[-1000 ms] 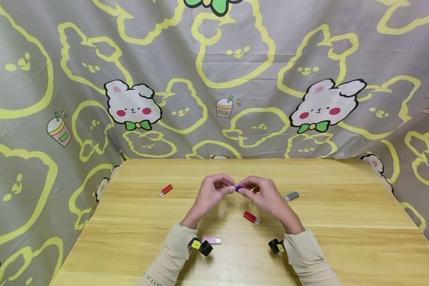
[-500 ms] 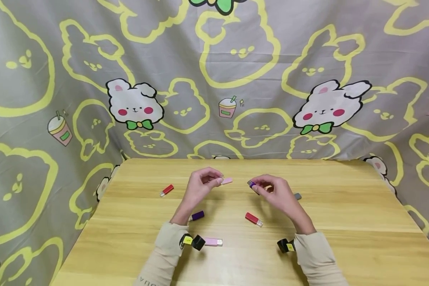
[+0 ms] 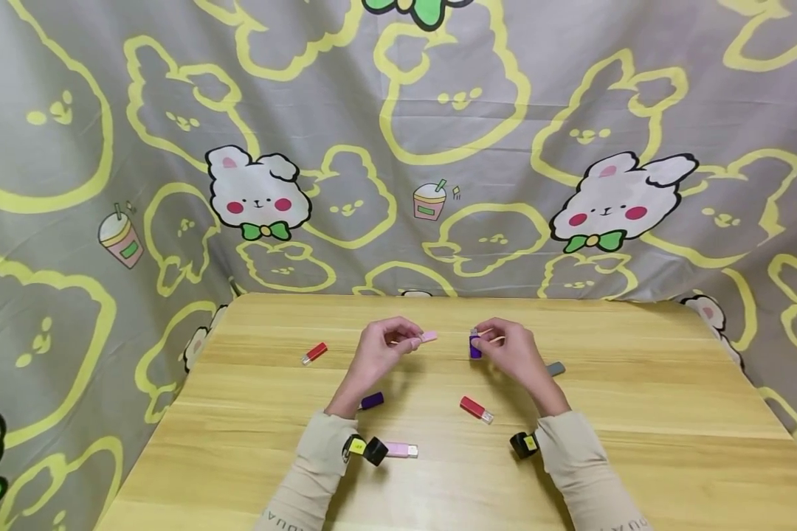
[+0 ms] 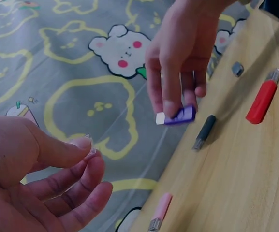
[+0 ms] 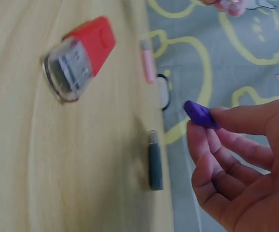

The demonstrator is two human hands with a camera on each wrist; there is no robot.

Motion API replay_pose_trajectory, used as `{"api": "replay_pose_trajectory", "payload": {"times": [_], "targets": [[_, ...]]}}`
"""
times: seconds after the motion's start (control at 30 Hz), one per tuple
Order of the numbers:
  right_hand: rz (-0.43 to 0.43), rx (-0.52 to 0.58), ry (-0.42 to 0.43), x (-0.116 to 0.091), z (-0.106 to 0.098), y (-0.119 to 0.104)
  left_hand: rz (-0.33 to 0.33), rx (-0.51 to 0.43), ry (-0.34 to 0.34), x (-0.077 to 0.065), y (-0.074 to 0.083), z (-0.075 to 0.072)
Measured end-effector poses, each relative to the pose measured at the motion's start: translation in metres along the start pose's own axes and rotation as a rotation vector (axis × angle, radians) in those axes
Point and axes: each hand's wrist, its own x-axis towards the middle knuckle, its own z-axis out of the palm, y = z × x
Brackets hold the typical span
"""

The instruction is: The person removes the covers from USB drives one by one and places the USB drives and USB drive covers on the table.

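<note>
My left hand [image 3: 388, 343] pinches a small clear plastic cap [image 4: 91, 145] between thumb and forefinger, its other fingers loosely bent. Apart from it on the right, my right hand [image 3: 513, 348] grips a purple USB stick [image 3: 475, 348] between thumb and fingers, above the table. The stick's bare metal plug points up in the head view; in the left wrist view its pale end [image 4: 160, 118] faces left. Beyond my left fingertips a pink USB stick [image 3: 429, 336] lies on the table. A dark USB stick [image 5: 155, 164] lies near the far edge, hidden in the head view.
On the wooden table [image 3: 671, 472] lie a red USB stick [image 3: 315, 354] at left, another red one [image 3: 476, 410] with a clear cap, a dark purple one [image 3: 372, 400], a second pink one [image 3: 401, 450] and a grey one [image 3: 555, 369]. A patterned curtain [image 3: 345, 88] hangs behind.
My hands were together at the purple USB stick, then parted, the left with the clear cap. The purple stick has since turned upright. Both hands moved slightly closer again.
</note>
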Motion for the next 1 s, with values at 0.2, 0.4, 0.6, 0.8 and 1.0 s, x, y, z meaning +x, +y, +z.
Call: {"api": "replay_pose_trajectory", "payload": {"times": [0.2, 0.4, 0.6, 0.8, 1.0], "targets": [[0.022, -0.125, -0.053, 0.020, 0.011, -0.008, 0.020, 0.023, -0.012, 0.002, 0.000, 0.000], [0.040, -0.235, -0.102, 0.037, 0.023, -0.020, 0.028, 0.052, -0.019, 0.005, 0.001, 0.000], [0.054, -0.373, -0.121, 0.045, 0.032, -0.025, -0.004, 0.063, -0.031, 0.006, 0.000, 0.001], [0.054, -0.436, -0.120, 0.038, 0.038, -0.024, -0.001, 0.092, -0.034, -0.001, -0.002, 0.004], [0.062, -0.482, -0.111, 0.037, 0.039, -0.023, 0.007, 0.125, -0.057, -0.003, -0.004, 0.008]]}}
